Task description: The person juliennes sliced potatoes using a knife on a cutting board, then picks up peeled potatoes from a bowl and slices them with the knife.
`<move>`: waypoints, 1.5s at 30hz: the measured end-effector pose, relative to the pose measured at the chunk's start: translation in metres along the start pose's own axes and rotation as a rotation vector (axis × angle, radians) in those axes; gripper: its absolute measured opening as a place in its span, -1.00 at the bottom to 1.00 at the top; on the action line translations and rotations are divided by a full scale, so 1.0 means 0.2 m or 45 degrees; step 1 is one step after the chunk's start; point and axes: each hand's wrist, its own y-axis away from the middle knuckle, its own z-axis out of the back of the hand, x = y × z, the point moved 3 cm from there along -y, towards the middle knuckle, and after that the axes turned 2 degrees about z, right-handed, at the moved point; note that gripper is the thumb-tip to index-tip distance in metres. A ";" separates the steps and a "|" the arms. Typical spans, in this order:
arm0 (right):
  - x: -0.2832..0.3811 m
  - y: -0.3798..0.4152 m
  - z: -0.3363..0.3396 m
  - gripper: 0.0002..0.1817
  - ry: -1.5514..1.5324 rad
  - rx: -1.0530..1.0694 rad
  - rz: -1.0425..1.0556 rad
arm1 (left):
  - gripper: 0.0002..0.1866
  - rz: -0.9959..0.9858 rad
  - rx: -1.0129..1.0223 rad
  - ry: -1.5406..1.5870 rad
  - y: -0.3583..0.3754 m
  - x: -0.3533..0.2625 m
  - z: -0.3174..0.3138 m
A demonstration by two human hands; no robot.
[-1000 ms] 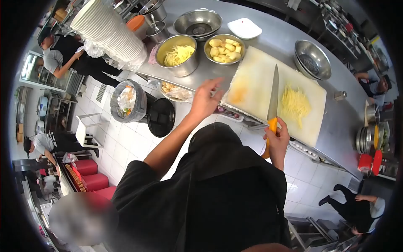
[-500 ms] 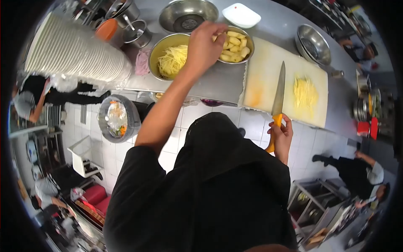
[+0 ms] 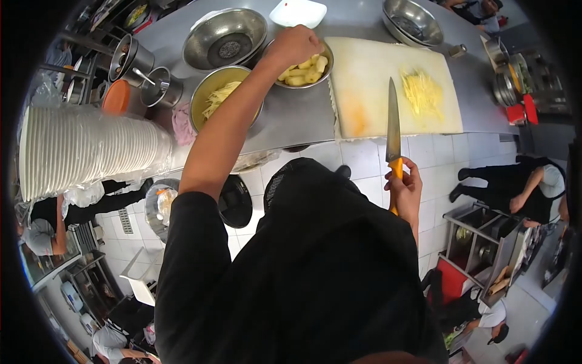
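Observation:
My left hand (image 3: 296,45) is over the far-left part of a steel bowl of peeled yellow pieces (image 3: 310,71), fingers curled downward; what they hold, if anything, is hidden. My right hand (image 3: 405,189) is wrapped round the yellow handle of a knife (image 3: 393,124), whose blade points away from me, partly over the white cutting board (image 3: 379,67). A pile of thin yellow shreds (image 3: 421,94) lies on the board's right part. Under my left forearm, another bowl (image 3: 200,100) holds more yellow shreds (image 3: 219,98).
Beyond are an empty steel bowl (image 3: 225,39), a white dish (image 3: 298,12) and stacked steel bowls (image 3: 413,23). Wrapped white containers (image 3: 91,151) stand at left, near a pink cloth (image 3: 182,123). A bin (image 3: 159,209) is on the floor. Co-workers (image 3: 533,188) stand around.
The view has shifted, so the counter items appear farther left and higher. My left hand stays at the bowl of peeled pieces, its fingers now lower and more closed. My right hand still holds the knife.

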 end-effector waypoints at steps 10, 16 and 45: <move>0.08 -0.09 -0.02 -0.51 0.068 0.087 0.046 | -0.67 0.222 -0.245 0.153 0.39 -0.02 -0.09; 0.09 -0.24 0.02 -0.49 0.055 0.215 0.079 | -0.56 0.326 -0.212 -0.071 0.32 0.04 -0.26; 0.07 -0.61 0.37 -0.50 0.155 0.563 0.113 | -0.61 0.591 -0.740 0.214 0.63 -0.16 0.10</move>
